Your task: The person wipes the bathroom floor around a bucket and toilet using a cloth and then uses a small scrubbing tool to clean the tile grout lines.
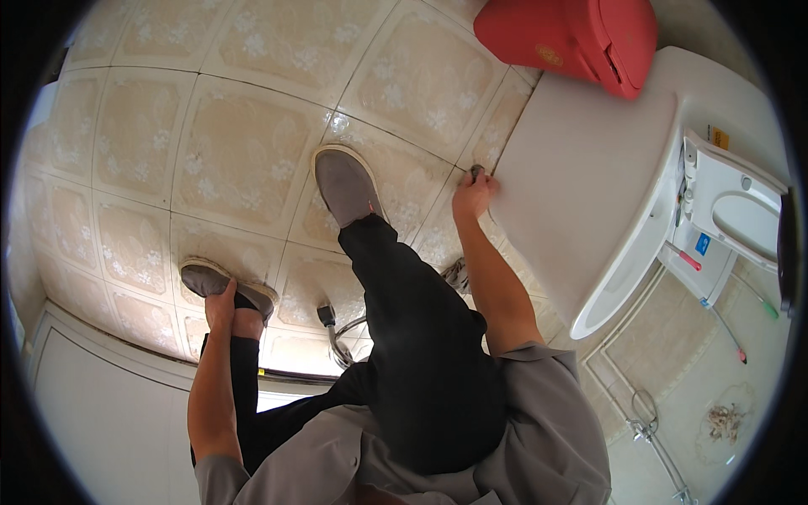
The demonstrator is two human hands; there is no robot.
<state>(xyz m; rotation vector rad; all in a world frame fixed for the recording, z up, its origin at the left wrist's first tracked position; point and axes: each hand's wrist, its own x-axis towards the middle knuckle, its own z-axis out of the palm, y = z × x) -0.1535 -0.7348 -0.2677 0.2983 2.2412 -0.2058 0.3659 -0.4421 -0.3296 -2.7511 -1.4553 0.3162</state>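
My right hand (476,192) is low by the floor, its fingers closed round a small dark object (477,170) that I cannot identify, at the foot of a white bathtub's side panel (568,177). My left hand (220,306) rests on the grey slip-on shoe (205,278) on my left foot, at the ankle opening. Another grey shoe (347,183), on my right foot, stands flat on the beige floor tiles (246,151). Between my legs lies a black-headed object (326,314) with a metal hose (341,350). A greyish crumpled item (457,276) shows partly behind my right arm.
A red lidded bin (568,38) stands against the tub at the top. Beyond the tub are a white toilet (732,196) with its lid up and brushes with coloured handles (685,257). A pipe with a valve (647,432) runs at lower right; a white door (113,404) is at lower left.
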